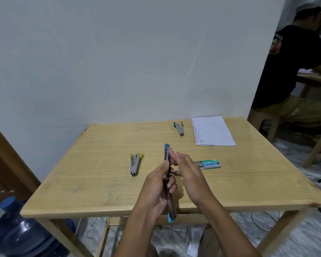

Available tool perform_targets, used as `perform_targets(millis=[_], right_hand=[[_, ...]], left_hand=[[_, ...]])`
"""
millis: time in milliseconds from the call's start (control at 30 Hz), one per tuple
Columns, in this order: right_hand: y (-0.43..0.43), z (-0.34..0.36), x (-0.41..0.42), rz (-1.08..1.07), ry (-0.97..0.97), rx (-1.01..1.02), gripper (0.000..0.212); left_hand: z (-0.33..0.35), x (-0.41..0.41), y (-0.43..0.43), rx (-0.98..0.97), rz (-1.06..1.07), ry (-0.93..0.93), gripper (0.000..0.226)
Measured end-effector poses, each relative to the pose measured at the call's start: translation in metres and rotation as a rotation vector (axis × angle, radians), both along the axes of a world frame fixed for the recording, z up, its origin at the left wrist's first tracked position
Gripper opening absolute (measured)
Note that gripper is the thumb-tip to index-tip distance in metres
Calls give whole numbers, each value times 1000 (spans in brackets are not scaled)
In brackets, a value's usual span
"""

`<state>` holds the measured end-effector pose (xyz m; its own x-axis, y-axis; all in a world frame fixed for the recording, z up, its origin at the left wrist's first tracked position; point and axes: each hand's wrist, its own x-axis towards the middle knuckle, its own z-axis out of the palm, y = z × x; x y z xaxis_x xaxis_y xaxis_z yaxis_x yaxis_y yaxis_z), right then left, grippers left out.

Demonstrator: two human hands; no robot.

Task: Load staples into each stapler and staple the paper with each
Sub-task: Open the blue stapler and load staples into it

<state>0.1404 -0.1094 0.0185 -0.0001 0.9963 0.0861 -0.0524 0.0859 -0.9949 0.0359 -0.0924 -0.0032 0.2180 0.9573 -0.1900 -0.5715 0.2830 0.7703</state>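
Beside white wall [119, 62], wooden table [100, 145] bears yellow stapler [134, 165], green stapler [179, 129], paper [213, 131].

Paper [213, 131] behind staple box [210, 163], both on table [100, 145] R side.

A plain room in a home, by the look of it: bare pale wall [119, 62], a small wooden table [82, 173], a big blue water jug [20, 232] on the marbled floor [304, 234] near left, another person [295, 71] seated at a second table [315, 78] far right.
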Motion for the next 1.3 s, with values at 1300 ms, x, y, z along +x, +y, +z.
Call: perform_targets(millis=[1300], right_hand=[[40,-23,-13,-148,1193,-588,36]], left_hand=[[27,-7,32,626,62,1579,27]])
